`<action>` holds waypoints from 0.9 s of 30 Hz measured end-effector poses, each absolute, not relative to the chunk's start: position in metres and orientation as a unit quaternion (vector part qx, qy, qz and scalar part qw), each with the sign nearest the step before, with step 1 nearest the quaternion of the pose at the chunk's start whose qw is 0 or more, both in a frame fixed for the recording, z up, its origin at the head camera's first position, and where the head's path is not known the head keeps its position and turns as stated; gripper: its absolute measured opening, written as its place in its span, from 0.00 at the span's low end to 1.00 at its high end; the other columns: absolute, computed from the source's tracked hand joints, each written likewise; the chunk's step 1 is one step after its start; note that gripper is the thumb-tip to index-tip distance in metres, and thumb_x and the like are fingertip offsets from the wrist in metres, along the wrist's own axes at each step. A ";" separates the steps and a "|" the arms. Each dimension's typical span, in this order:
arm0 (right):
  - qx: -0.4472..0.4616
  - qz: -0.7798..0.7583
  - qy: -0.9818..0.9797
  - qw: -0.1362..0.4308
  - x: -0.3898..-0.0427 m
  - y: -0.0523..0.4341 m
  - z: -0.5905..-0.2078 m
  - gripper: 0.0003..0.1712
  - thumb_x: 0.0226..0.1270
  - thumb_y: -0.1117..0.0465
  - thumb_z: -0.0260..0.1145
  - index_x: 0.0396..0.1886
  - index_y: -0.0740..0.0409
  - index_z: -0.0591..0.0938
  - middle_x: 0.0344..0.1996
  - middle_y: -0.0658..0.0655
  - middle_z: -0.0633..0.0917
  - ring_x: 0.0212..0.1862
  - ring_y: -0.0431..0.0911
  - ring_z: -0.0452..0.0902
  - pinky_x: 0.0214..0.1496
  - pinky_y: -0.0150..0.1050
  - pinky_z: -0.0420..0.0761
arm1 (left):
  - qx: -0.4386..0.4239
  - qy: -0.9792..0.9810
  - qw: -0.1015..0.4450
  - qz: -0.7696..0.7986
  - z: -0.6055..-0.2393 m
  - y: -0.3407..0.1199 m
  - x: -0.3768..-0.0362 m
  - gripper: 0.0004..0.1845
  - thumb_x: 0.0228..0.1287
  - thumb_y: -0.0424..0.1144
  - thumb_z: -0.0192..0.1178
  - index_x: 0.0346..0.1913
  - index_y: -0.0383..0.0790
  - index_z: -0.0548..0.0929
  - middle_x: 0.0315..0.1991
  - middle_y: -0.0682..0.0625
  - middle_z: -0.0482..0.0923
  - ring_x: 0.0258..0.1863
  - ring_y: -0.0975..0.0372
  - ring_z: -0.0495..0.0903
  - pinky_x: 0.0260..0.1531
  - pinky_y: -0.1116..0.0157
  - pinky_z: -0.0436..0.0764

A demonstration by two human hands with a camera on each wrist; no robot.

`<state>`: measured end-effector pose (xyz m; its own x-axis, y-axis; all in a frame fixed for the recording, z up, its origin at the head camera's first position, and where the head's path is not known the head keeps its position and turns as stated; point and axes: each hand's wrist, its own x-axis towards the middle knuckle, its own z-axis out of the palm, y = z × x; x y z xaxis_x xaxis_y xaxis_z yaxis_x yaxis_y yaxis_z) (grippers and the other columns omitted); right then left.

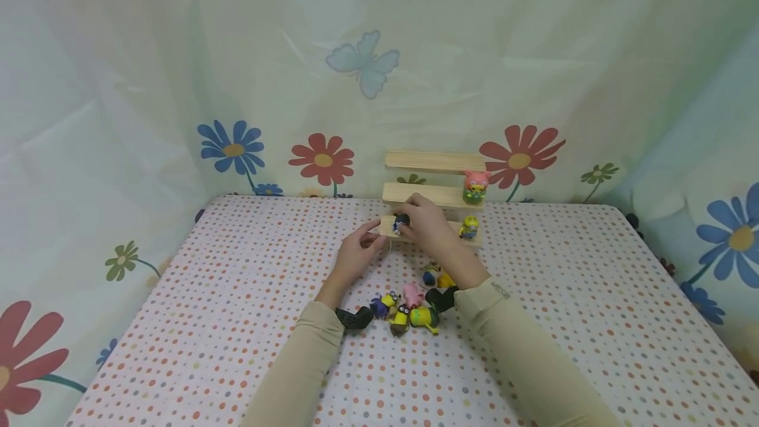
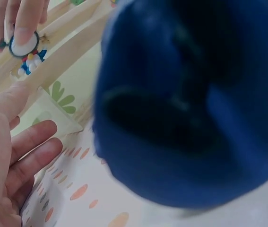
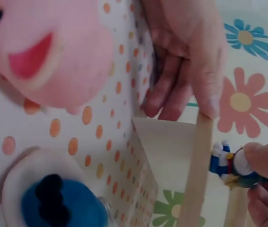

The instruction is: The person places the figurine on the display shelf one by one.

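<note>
Right hand [image 1: 428, 226] pinched a small blue figurine [image 1: 401, 221] by its head, standing it on the lowest step of the wooden shelf [image 1: 435, 194]. Left hand [image 1: 354, 257], fingers relaxed and straight, touched the step's end. The figurine looked light, rigid, likely tippy; best held at head or body.

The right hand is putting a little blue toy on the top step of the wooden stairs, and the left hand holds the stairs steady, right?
Not the top step. In the head view the right hand sets the blue toy on the lowest step of the wooden stairs. The left hand does steady them.
</note>
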<state>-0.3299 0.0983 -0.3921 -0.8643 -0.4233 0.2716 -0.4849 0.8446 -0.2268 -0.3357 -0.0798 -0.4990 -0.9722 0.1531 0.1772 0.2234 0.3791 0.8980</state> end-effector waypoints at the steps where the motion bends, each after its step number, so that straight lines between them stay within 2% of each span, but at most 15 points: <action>1: 0.241 0.147 -0.953 0.107 -0.331 0.097 -0.393 0.18 0.62 0.60 0.68 0.52 0.57 0.82 0.46 0.61 0.77 0.41 0.52 0.78 0.43 0.44 0.79 | -0.114 -0.830 0.032 -0.546 -0.499 -0.079 -0.336 0.30 0.64 0.57 0.57 0.67 0.53 0.70 0.45 0.49 0.85 0.40 0.61 0.84 0.37 0.66 0.80; 6: 0.234 0.183 -0.949 0.108 -0.334 0.095 -0.399 0.23 0.63 0.62 0.67 0.58 0.56 0.78 0.49 0.61 0.77 0.40 0.51 0.79 0.41 0.43 0.80 | -0.117 -0.830 0.028 -0.545 -0.498 -0.076 -0.335 0.30 0.64 0.58 0.58 0.67 0.52 0.70 0.45 0.49 0.85 0.41 0.61 0.85 0.35 0.66 0.80; 11: 0.223 0.216 -0.944 0.114 -0.336 0.095 -0.401 0.26 0.63 0.63 0.66 0.62 0.55 0.74 0.52 0.61 0.76 0.42 0.51 0.78 0.42 0.44 0.79 | -0.118 -0.831 0.030 -0.542 -0.497 -0.076 -0.335 0.30 0.64 0.57 0.57 0.66 0.51 0.70 0.45 0.49 0.85 0.41 0.62 0.84 0.40 0.64 0.80; 16: 0.223 0.224 -0.941 0.123 -0.337 0.094 -0.401 0.27 0.63 0.63 0.67 0.63 0.55 0.74 0.53 0.61 0.75 0.44 0.51 0.77 0.44 0.45 0.79 | -0.114 -0.834 0.032 -0.538 -0.495 -0.078 -0.334 0.30 0.64 0.58 0.57 0.67 0.51 0.70 0.45 0.49 0.85 0.41 0.62 0.84 0.44 0.62 0.80; 27: 0.227 0.222 -0.939 0.130 -0.339 0.093 -0.401 0.29 0.61 0.62 0.68 0.63 0.57 0.73 0.50 0.62 0.77 0.42 0.51 0.77 0.43 0.46 0.78 | -0.109 -0.839 0.032 -0.532 -0.498 -0.080 -0.335 0.30 0.64 0.58 0.57 0.67 0.52 0.70 0.45 0.50 0.85 0.42 0.63 0.84 0.44 0.62 0.79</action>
